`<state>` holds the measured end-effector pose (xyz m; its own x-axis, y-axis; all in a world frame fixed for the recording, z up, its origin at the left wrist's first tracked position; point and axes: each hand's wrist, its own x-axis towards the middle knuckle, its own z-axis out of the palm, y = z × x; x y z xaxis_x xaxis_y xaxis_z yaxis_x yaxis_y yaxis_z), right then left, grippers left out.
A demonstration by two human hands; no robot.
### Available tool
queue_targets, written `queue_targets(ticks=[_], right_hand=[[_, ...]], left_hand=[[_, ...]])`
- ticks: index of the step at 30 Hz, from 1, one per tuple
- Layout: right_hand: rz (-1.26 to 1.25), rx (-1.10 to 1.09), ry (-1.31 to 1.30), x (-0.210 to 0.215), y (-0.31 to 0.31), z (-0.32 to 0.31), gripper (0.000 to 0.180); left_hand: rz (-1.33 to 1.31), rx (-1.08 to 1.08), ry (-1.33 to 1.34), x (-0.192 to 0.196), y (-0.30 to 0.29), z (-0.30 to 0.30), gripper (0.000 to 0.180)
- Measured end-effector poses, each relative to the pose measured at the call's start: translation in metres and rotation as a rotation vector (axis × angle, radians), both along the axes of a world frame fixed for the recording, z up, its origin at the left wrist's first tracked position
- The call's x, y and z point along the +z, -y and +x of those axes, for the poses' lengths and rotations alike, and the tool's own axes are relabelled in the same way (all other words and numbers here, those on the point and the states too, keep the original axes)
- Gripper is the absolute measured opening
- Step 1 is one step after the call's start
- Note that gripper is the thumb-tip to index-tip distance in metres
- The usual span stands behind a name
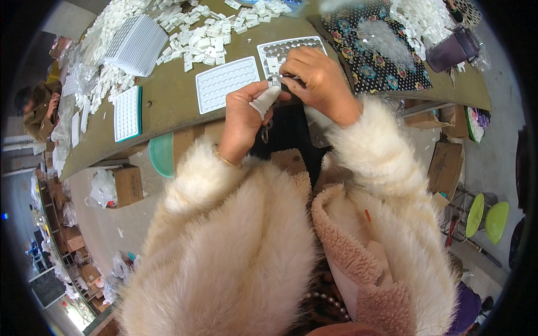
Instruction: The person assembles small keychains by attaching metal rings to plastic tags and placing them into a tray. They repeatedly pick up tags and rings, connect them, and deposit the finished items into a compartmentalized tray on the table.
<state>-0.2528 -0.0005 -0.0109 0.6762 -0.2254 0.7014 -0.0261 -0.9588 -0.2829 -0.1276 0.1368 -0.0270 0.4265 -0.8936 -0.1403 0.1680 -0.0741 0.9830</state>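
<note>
My left hand (242,115) has a white cover on its thumb and holds a small white plastic piece (273,81) near the table's front edge. Over the same piece, my right hand (316,75) is closed, its thumb and fingers pinched together; whatever lies between those fingertips is hidden. Just beyond the hands sits a tray of round metallic discs (300,42), partly covered by my right hand. To its left lies a white tray with wavy-edged rows (225,84).
Loose white plastic pieces (204,42) are heaped across the far table (174,106). Left stand a stack of white trays (137,45) and a white-and-green tray stack (128,113). Right are a patterned cloth (358,56) and a dark cup (453,49). Another person (42,109) sits far left.
</note>
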Motion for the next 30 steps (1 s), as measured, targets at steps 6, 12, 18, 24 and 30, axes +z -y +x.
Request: queue_targets(ticks=[6, 12, 18, 24, 30], right_hand=[[-0.207, -0.134, -0.030, 0.001, -0.024, 0.002, 0.012], [0.019, -0.037, 0.093, 0.002, -0.011, -0.001, 0.013], [0.157, -0.043, 0.139, -0.001, -0.013, -0.002, 0.014], [0.290, 0.054, 0.092, -0.005, -0.012, -0.001, 0.011], [0.749, 0.179, 0.207, -0.012, -0.005, -0.003, 0.009]], left_hand=[[-0.085, 0.076, 0.171, -0.006, 0.003, -0.013, 0.014], [-0.017, 0.027, -0.070, 0.003, 0.002, -0.005, 0.016], [-0.047, -0.054, -0.128, 0.005, 0.001, -0.003, 0.018], [-0.116, -0.032, -0.170, 0.003, -0.002, -0.004, 0.017], [-0.074, 0.049, -0.210, 0.004, -0.009, 0.008, 0.017]])
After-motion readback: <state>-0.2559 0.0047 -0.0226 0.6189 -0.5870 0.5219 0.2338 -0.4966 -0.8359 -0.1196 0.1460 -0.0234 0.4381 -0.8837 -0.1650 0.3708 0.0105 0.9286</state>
